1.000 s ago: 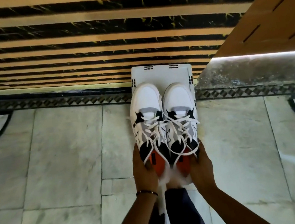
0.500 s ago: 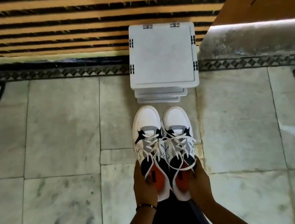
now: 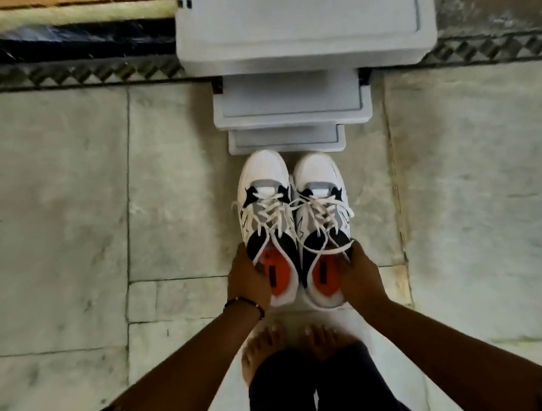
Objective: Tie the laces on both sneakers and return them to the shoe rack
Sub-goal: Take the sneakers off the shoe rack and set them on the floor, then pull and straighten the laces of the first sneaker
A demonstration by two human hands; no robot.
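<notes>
Two white sneakers with grey and black panels and orange insoles stand side by side on the marble floor, toes toward the rack. My left hand (image 3: 248,277) grips the heel side of the left sneaker (image 3: 264,202). My right hand (image 3: 361,274) grips the heel side of the right sneaker (image 3: 321,201). Their white laces lie loose and untied across the tongues. The white tiered shoe rack (image 3: 304,41) stands just beyond the toes, seen from above, its shelves bare.
My bare feet (image 3: 288,344) and dark trousers are just behind the sneakers. A patterned dark border strip (image 3: 65,75) runs along the wall edge beside the rack. Marble floor tiles (image 3: 50,208) spread left and right.
Both hands have carried the sneakers off the rack's top and down toward me to the floor in front of it. The camera has dropped closer to the floor.
</notes>
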